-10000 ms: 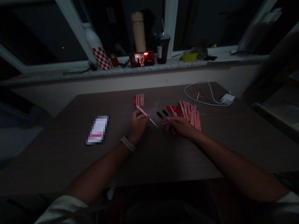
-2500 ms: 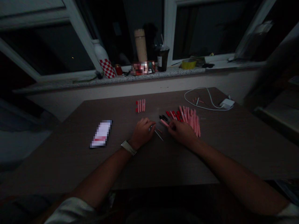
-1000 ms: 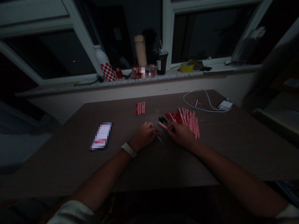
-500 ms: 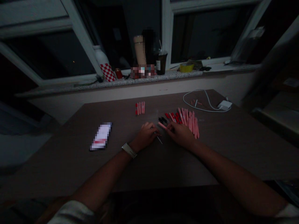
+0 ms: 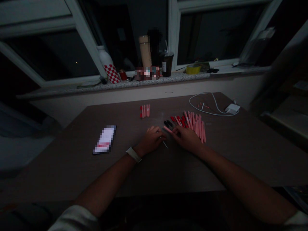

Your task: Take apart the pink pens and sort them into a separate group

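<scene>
Your left hand (image 5: 151,140) is curled shut over a slim metal rod (image 5: 165,144), whose tip pokes out past your fingers. Your right hand (image 5: 186,139) pinches a pink pen barrel (image 5: 168,129), just apart from your left on the tabletop (image 5: 228,154). Only a short row of pink barrels (image 5: 144,111) lies set aside; a much larger pile of pink barrels (image 5: 195,125) and black pen pieces (image 5: 167,123) remains by your right hand.

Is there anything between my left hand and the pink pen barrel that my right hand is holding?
Nothing visible stands between them. The left hand holds a thin metal-tipped refill, and the pink pen barrel in the right hand sits just past its fingertips. The black pen pieces lie beyond the barrel, not in the gap.
</scene>
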A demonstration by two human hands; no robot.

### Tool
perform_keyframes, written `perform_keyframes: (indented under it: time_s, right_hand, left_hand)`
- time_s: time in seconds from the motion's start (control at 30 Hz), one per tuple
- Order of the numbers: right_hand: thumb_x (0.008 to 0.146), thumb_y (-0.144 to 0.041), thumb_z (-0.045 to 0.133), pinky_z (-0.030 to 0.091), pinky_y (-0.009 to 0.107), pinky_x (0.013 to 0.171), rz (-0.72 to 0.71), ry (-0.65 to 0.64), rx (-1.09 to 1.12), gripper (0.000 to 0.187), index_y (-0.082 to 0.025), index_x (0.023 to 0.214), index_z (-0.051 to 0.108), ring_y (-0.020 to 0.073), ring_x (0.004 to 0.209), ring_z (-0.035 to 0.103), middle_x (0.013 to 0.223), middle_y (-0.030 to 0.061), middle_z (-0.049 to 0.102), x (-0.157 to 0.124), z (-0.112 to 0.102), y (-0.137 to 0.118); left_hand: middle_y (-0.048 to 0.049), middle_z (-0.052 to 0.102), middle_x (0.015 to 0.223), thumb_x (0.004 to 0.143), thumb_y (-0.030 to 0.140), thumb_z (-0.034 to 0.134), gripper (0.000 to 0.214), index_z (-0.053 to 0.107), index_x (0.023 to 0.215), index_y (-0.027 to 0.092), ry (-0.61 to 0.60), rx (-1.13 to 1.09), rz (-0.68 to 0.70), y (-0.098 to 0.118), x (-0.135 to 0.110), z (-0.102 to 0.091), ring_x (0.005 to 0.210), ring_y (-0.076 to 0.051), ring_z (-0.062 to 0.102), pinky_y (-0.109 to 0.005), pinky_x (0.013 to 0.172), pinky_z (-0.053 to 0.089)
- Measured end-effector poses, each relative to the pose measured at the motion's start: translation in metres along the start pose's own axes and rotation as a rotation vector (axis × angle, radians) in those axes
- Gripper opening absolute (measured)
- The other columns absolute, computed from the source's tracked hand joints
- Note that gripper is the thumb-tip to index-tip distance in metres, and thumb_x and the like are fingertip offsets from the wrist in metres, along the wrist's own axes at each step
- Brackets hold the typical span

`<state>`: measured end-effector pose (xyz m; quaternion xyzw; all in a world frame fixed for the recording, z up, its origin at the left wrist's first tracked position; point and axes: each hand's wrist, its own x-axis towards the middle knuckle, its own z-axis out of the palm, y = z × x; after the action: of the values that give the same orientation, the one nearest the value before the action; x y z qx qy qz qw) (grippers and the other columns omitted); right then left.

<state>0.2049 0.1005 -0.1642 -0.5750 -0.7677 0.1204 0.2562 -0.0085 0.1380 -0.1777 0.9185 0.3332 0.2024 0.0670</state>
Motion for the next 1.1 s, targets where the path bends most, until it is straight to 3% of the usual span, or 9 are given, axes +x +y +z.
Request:
perform_keyframes:
  time_s: [0.77, 1.1]
  right_hand:
    - [0.092, -0.032, 0.053, 0.04, 0.024, 0.062, -0.005, 0.005, 0.02, 0.016, -0.02, 0.091, 0.063, 0.017, 0.075, 0.068, 0.083, 0.0027, 0.072, 0.0, 0.0009, 0.0]
    - [0.093, -0.032, 0.05, 0.042, 0.025, 0.065, -0.015, -0.025, 0.007, 0.021, -0.021, 0.101, 0.067, 0.019, 0.08, 0.069, 0.089, 0.0032, 0.074, 0.0021, -0.0021, 0.0022]
  left_hand:
    - [-0.0047, 0.059, 0.104, 0.092, 0.036, 0.055, 0.017, 0.065, 0.095, 0.023, -0.043, -0.02, -0.065, 0.0049, -0.0009, 0.0023, 0.1, -0.022, 0.048, -0.039, 0.087, 0.035]
    - [-0.0052, 0.058, 0.107, 0.094, 0.036, 0.05, 0.019, 0.063, 0.099, 0.023, 0.018, -0.023, -0.08, 0.0062, -0.0007, 0.0007, 0.101, -0.021, 0.049, -0.036, 0.083, 0.035]
